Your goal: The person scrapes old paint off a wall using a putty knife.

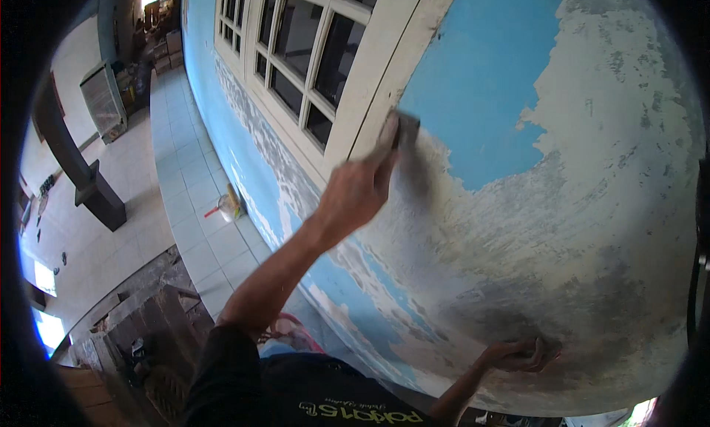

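My left hand (359, 186) reaches up the wall beside the window frame, fingers closed round a small scraper (406, 129). The scraper's dark blade touches the wall close to the frame's edge, where blue paint borders a bare grey patch. Low on the right is my right hand (521, 354), its fingers curled close to the wall; what it holds, if anything, is hidden. The wall (503, 242) between my hands is mottled grey and off-white, with ragged-edged blue paint (484, 79) above.
A white-framed window (314, 49) with small panes stands left of the scraper. A tiled ledge (196, 183) runs along the wall, with a clear plastic cup and red straw (228, 206) on it. Dark wooden furniture (159, 331) stands lower left; a dark post (100, 197) rises beyond.
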Tool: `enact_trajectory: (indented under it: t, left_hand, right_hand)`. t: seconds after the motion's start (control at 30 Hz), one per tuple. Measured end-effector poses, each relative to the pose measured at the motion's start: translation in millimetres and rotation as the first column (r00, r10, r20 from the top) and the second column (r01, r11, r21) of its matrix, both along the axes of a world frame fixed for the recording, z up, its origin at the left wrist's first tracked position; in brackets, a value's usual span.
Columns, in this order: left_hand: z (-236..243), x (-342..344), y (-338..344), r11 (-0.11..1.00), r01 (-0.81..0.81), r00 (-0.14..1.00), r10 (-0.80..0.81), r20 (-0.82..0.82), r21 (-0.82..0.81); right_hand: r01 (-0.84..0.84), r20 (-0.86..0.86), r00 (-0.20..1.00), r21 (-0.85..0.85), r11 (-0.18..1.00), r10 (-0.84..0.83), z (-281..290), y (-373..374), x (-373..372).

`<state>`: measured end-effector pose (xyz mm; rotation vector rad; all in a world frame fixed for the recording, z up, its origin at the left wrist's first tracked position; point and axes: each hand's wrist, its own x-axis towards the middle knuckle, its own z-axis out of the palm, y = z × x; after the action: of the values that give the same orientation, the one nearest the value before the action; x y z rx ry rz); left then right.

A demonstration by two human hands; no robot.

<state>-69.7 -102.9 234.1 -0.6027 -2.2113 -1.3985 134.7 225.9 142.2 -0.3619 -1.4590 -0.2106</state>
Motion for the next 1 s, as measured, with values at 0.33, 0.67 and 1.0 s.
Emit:
enact_trajectory:
  t: [0.33, 0.67, 1.0]
  left_hand:
    - [-1.3, 6.6, -4.1, 1.000, 0.030, 0.998, -0.030, 0.053, 0.001]
    - [-3.0, 1.7, -7.5, 0.999, 0.041, 0.999, -0.041, 0.004, -0.029]
    - [-18.5, -0.5, -2.9, 0.995, 0.090, 0.996, -0.089, -0.020, 0.036]
  right_hand:
    - [0.007, -0.005, 1.000, 0.018, 1.000, -0.007, 1.2, 4.3, 0.5]
    - [0.045, -0.005, 0.999, 0.036, 0.998, -0.045, 5.7, 0.9, -2.0]
    - [0.041, 0.021, 0.999, 0.098, 0.994, -0.043, 5.9, 9.9, 4.4]
